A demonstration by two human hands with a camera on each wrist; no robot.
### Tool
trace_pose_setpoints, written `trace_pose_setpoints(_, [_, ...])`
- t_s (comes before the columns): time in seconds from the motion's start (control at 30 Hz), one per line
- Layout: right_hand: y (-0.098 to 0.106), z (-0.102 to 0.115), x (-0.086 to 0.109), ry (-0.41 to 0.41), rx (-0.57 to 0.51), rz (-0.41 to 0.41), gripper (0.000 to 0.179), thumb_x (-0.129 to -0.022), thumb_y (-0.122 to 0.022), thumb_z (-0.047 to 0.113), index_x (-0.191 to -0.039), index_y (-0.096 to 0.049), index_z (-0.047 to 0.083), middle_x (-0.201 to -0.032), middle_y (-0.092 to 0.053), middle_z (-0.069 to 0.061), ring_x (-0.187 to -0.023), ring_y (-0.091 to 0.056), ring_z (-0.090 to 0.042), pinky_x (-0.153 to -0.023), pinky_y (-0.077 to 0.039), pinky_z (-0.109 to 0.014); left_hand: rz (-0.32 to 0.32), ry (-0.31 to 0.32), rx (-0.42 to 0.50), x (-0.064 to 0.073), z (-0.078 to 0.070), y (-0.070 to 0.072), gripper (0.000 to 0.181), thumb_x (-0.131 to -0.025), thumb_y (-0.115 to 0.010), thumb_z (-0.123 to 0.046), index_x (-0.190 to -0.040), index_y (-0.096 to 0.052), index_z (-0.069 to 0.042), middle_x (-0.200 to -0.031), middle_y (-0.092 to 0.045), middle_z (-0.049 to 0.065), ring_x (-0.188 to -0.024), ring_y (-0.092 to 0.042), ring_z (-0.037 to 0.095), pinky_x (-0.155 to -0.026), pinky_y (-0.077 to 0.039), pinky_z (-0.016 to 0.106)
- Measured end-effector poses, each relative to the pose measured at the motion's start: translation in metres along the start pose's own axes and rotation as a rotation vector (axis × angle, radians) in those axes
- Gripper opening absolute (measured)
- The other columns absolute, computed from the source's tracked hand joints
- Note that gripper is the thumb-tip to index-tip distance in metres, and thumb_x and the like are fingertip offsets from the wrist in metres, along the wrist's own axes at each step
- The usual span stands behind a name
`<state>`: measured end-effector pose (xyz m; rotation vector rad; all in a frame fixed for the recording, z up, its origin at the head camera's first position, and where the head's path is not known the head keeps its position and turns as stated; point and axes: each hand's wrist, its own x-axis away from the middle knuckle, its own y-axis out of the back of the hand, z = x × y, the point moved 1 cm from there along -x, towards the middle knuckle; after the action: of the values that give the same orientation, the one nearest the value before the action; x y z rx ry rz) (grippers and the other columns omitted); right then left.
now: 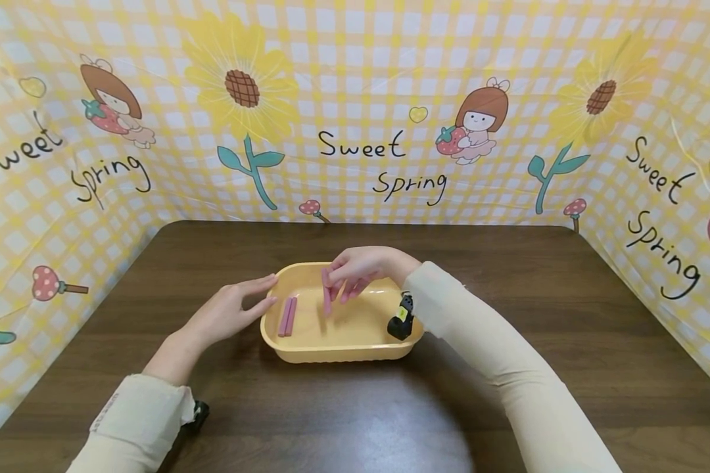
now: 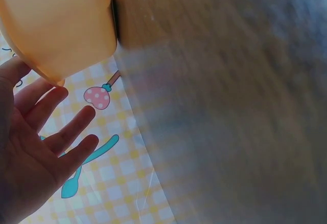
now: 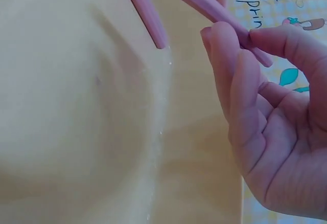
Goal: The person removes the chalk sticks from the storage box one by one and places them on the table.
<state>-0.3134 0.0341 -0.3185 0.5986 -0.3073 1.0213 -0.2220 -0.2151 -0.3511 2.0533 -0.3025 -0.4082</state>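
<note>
A yellow oval-cornered tray stands on the table. At its left end, fingertips of my left hand touch the rim, the fingers mostly straight; the left wrist view shows that hand beside the tray's outer wall. Above the tray, my right hand pinches a slim pink stick between thumb and fingers. The right wrist view shows this stick slanting in the fingertips. Two similar pink sticks lie side by side on the tray's left floor.
Dark wood table surrounds the tray. A yellow checked cloth with printed flowers and figures hangs behind and at both sides. A black wrist camera on the right sleeve hangs over the tray's right end.
</note>
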Motion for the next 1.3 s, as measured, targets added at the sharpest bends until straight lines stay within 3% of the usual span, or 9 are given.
trace_pose_setpoints(0.37, [0.008, -0.012, 0.024, 0.076, -0.01, 0.042, 0.026, -0.097, -0.048, 0.023, -0.095, -0.065, 0.003, -0.099, -0.072, -0.008, -0.069, -0.064, -0.012, -0.058, -0.048, -0.018, 0.002, -0.001, -0.006, 0.001, 0.0, 0.0, 0.049, -0.094, -0.056, -0.03, -0.136, -0.048, -0.008, -0.141, -0.048, 0.012, -0.129, -0.045, 0.035, -0.105, -0.037, 0.054])
trace_pose_setpoints(1.3, [0.023, -0.048, 0.083, 0.097, -0.086, -0.078, 0.016, -0.095, -0.05, 0.016, -0.106, -0.051, 0.005, -0.091, -0.073, -0.006, -0.071, -0.059, -0.014, -0.059, -0.047, -0.021, -0.009, -0.011, -0.009, 0.0, 0.0, -0.001, 0.048, -0.093, -0.057, -0.028, -0.136, -0.048, -0.007, -0.14, -0.048, 0.013, -0.128, -0.046, 0.036, -0.105, -0.038, 0.053])
